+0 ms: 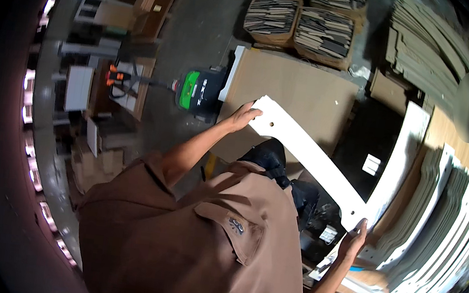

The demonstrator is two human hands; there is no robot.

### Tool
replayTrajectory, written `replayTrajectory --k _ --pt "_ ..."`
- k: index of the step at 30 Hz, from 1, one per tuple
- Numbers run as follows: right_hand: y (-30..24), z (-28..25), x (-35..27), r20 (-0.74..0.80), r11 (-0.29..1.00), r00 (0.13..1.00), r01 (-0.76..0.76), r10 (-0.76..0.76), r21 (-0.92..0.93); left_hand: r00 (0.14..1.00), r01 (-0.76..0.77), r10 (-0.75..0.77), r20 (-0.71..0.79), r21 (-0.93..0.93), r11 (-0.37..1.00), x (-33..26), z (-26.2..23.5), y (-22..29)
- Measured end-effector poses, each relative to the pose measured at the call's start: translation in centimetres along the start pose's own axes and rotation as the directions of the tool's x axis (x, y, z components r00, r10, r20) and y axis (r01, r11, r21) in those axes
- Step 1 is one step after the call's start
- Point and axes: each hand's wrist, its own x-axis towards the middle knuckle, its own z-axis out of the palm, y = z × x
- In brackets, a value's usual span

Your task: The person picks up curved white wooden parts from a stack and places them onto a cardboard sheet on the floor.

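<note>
At centre frame, above a brown-shirted torso seen from overhead: a long white panel (pixel 308 155), flat and narrow, with a small round hole near its upper end, held up in the air on a slant from 11 o'clock down to 4 o'clock. Left hand (pixel 243 116) wrapped over the panel's upper end, fingers curled across the edge, arm stretched out from the shoulder. Right hand (pixel 353 241) gripping the lower end from beneath, fingers closed up around the corner. Both ends carried, clear of any surface.

At 4 o'clock of the panel, just beside its lower end: a row of similar white panels (pixel 445 228) standing on edge, packed close, running off toward the right rim. One more white piece (pixel 405 148) leaning upright at 2 o'clock, close to the raised panel's lower half. Lifted away from the row, judging by the position; not yet set down anywhere, and many pieces left in the row.

Behind the panel, at 12 o'clock: a large brown board (pixel 304 91) lying flat. At 9 o'clock of it, a green and black pallet truck (pixel 197 90) with an orange-gripped handle reaching left across the concrete floor (pixel 201 33). Farther out at 12 o'clock, stacks of flattened cardboard (pixel 304 15); at 1 o'clock, more layered sheets (pixel 425 47) fanned toward the rim. Cartons and shelving crowded along the left edge.
</note>
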Motion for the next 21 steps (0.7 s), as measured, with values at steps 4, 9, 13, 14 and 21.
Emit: replayTrajectory --k 4,9,13,14,21 --pt "0.5 5.3 3.4 0.059 0.995 0.997 -0.034 0.04 -0.098 0.988 0.011 -0.039 -0.153 -0.181 0.983 -4.1 -5.3 -6.0" --pt "3.4 16.6 5.2 0.177 0.948 0.976 -0.067 0.127 -0.311 0.939 -0.002 -0.086 -0.334 -0.254 0.967 -7.7 -14.0 -15.9" --pt "6.0 24.8 6.7 0.285 0.916 0.945 -0.031 0.157 -0.401 0.911 0.014 -0.158 -0.382 -0.354 0.935 -9.9 -19.3 -19.9" --pt "6.3 27.0 7.2 0.283 0.908 0.943 -0.042 0.173 -0.416 0.897 0.019 -0.181 -0.403 -0.374 0.927 -10.4 -20.5 -19.7" --pt "12.2 44.5 9.3 0.336 0.771 0.906 0.019 0.256 -0.637 0.784 -0.14 -0.177 -0.595 -0.446 0.884 -12.7 -30.0 -26.9"
